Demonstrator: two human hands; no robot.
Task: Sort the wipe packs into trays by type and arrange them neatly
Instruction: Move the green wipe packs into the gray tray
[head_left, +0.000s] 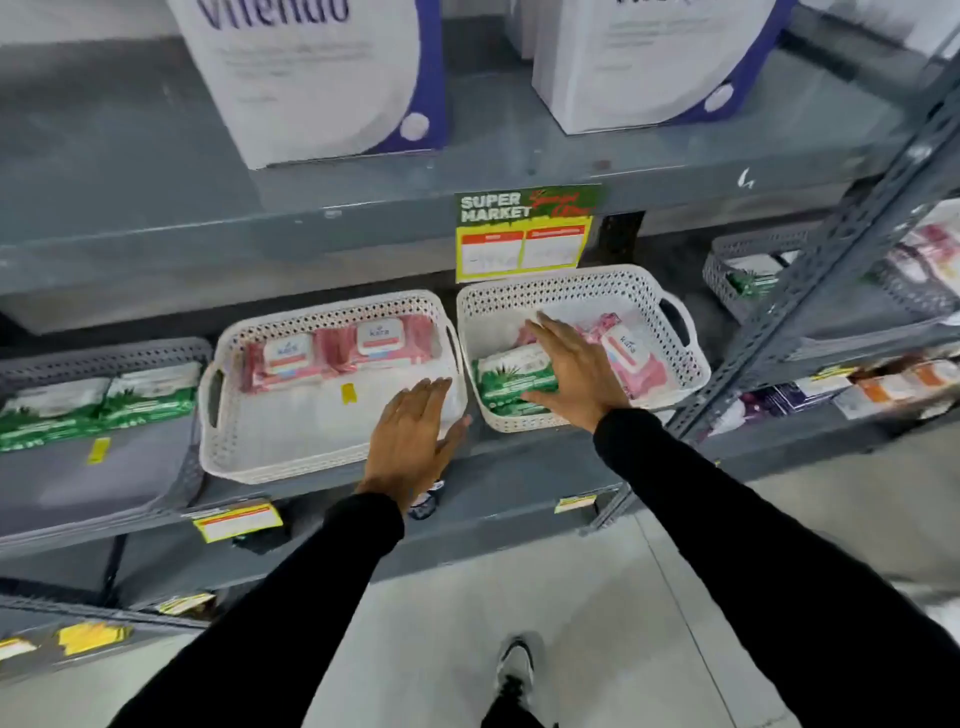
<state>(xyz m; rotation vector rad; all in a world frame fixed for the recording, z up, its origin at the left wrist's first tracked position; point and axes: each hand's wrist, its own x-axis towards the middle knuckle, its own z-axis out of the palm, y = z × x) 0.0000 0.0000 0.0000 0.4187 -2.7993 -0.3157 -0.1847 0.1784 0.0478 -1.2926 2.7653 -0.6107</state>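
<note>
Two white perforated trays stand side by side on a grey shelf. The left white tray (236, 457) holds two pink wipe packs (332, 351) along its back. The right white tray (571, 283) holds a green wipe pack (511, 376) at the front left and pink packs (636, 353) behind and to the right. My right hand (574, 371) lies flat with fingers spread over the green pack's right end. My left hand (410, 441) hovers flat and empty over the left tray's front right corner. A grey tray (104, 353) at far left holds two green packs (104, 402).
A "SUPER MARKET" price sign (524, 234) hangs from the shelf above the right tray. Large white boxes (311, 78) stand on the upper shelf. Another grey tray (748, 265) sits behind a metal upright (831, 265) at right. Price tags line the shelf edge.
</note>
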